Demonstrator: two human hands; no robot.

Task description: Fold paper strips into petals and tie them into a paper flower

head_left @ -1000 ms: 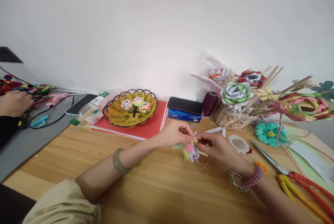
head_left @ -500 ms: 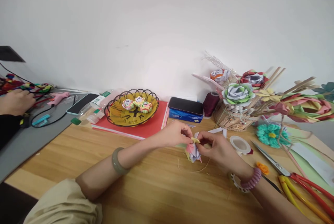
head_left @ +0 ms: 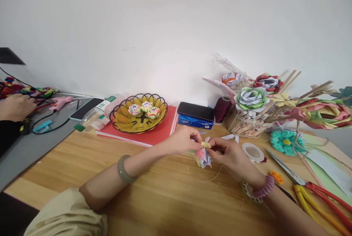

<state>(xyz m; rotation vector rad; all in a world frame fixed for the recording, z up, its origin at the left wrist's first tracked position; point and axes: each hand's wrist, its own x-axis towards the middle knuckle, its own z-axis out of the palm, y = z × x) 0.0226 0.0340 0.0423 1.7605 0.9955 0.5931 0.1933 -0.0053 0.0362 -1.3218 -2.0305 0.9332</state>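
We see the left hand (head_left: 184, 140) and right hand (head_left: 231, 157), fingers pinched together on a yellow, pink and lilac petalled paper flower (head_left: 205, 159) extending below them.

left hand (head_left: 184, 141) and right hand (head_left: 231, 156) pinch a pastel paper flower (head_left: 204, 157) above the wooden table (head_left: 156, 199).

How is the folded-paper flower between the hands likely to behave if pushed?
The folded-paper flower is probably light: it looks like thin paper, held between the left hand and right hand. Its pointed petals would likely bend or crease under a firm push. Set down, it might tip, given its uneven outline.
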